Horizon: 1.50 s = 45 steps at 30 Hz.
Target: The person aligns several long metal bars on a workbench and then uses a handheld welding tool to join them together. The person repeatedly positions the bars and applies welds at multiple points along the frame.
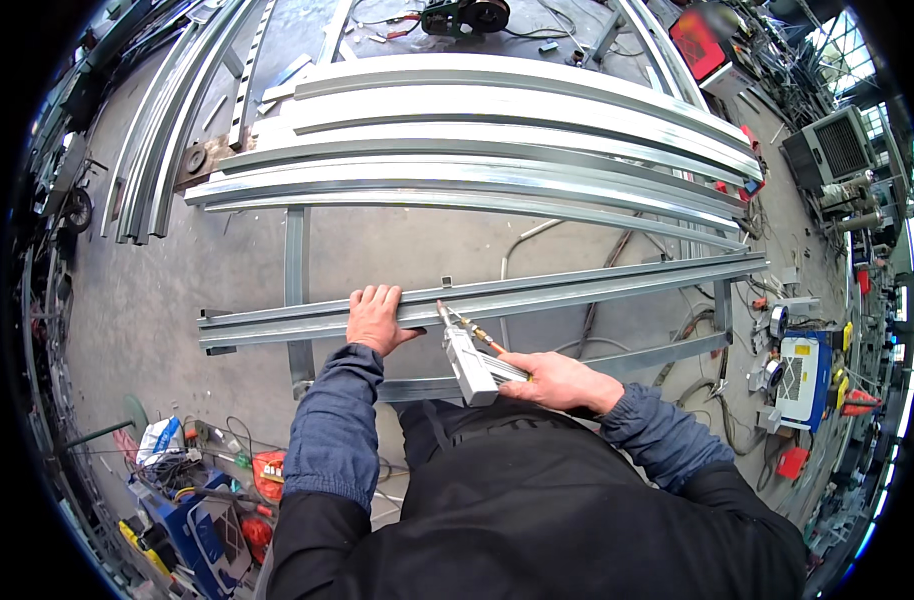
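Observation:
A long galvanized steel channel (567, 288) lies crosswise in front of me on a metal frame. My left hand (378, 318) grips it left of the middle, fingers over the top and thumb toward the near side. In my right hand (557, 381) is a grey, boxy welding gun (468, 365), held by its handle. Its narrow copper-coloured tip points away from me and is at the channel, just right of my left hand; whether it touches, I cannot tell. A thin feed tube (485, 338) runs along the gun. Small dark brackets (220, 350) show at the channel's left end.
Several shiny steel channels (457, 180) lie across the frame beyond. More long profiles (167, 140) stand at the far left. A blue and white machine (806, 380) is at the right, with cables on the floor. A blue tool cart (202, 535) sits at the lower left.

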Available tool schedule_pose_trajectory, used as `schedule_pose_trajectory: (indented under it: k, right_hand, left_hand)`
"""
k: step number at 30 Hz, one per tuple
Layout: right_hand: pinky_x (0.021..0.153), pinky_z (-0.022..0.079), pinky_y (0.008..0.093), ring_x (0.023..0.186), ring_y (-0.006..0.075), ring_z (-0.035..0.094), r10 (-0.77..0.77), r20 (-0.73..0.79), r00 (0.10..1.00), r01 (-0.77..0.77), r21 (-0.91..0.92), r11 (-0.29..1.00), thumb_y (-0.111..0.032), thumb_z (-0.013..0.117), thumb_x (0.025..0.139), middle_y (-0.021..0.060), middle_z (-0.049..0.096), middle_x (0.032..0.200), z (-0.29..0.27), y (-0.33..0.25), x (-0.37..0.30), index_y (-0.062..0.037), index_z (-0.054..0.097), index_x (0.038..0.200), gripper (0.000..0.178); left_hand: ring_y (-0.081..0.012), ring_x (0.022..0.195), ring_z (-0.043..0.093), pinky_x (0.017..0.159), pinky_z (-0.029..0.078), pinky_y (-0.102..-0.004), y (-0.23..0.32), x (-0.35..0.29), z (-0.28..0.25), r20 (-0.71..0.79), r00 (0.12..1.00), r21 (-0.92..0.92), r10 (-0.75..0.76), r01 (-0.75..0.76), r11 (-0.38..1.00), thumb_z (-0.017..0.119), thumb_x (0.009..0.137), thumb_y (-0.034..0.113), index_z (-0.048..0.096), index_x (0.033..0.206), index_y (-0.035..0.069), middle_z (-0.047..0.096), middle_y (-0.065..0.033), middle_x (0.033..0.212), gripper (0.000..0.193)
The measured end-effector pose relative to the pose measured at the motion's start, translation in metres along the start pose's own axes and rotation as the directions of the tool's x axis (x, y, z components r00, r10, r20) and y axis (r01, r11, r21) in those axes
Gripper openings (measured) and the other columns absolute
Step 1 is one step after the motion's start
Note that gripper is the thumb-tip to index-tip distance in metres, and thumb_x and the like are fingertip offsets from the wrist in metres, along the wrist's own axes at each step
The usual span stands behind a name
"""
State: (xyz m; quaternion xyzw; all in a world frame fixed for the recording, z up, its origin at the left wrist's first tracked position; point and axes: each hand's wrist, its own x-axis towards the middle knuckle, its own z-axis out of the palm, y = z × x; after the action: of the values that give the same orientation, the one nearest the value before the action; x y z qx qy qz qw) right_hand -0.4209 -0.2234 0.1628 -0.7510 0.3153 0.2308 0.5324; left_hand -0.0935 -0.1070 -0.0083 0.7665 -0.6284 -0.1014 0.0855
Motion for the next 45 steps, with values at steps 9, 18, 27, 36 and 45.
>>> schedule_pose_trajectory:
  k: [9,18,27,36,45]
  right_hand:
    - [0.104,0.056,0.0457,0.124,0.0435,0.071,-0.001,0.008,1.000,0.001,0.017,1.000,-0.057,0.068,0.106,0.0239,0.075,0.134,-0.003,0.004,0.003,-0.0133,0.054,0.163,0.073]
    - [0.103,0.056,0.0447,0.122,0.0418,0.072,0.011,-0.006,1.000,-0.011,0.032,0.999,-0.059,0.068,0.106,0.0216,0.076,0.132,-0.007,0.002,0.000,-0.0155,0.057,0.160,0.071]
    - [0.103,0.056,0.0437,0.121,0.0406,0.073,0.046,0.035,0.998,-0.048,0.063,0.997,-0.059,0.068,0.106,0.0208,0.077,0.131,-0.010,0.000,0.001,-0.0174,0.056,0.161,0.070]
    - [0.103,0.056,0.0432,0.121,0.0400,0.073,0.056,0.039,0.998,-0.059,0.072,0.996,-0.059,0.068,0.106,0.0208,0.077,0.131,-0.012,0.000,-0.001,-0.0177,0.055,0.163,0.072]
    - [0.103,0.055,0.0434,0.122,0.0404,0.073,0.038,0.035,0.999,-0.040,0.068,0.997,-0.058,0.067,0.107,0.0216,0.077,0.131,-0.013,0.004,-0.001,-0.0172,0.056,0.162,0.070]
  left_hand:
    - [-0.0281,0.119,0.060,0.109,0.042,-0.0447,0.000,0.001,0.001,-0.054,0.999,-0.034,0.004,-0.006,0.999,0.100,0.064,0.056,0.067,0.123,0.012,0.066,-0.0064,0.117,0.081]
    - [-0.0281,0.122,0.060,0.112,0.041,-0.0450,-0.001,0.000,0.002,-0.021,1.000,-0.035,-0.009,0.008,0.999,0.099,0.065,0.058,0.067,0.130,0.010,0.067,-0.0069,0.122,0.086]
    - [-0.0275,0.122,0.060,0.112,0.041,-0.0447,0.000,0.000,0.001,-0.009,1.000,-0.036,-0.022,0.022,0.999,0.099,0.065,0.058,0.067,0.130,0.011,0.067,-0.0064,0.122,0.086]
    - [-0.0273,0.123,0.061,0.113,0.041,-0.0443,0.000,0.000,0.001,-0.019,1.000,-0.034,-0.023,0.023,0.999,0.099,0.065,0.058,0.068,0.129,0.012,0.068,-0.0060,0.122,0.085]
    - [-0.0273,0.124,0.061,0.113,0.041,-0.0444,0.001,0.001,0.000,-0.002,0.999,-0.041,-0.034,0.034,0.999,0.099,0.065,0.057,0.068,0.130,0.011,0.069,-0.0063,0.123,0.085]
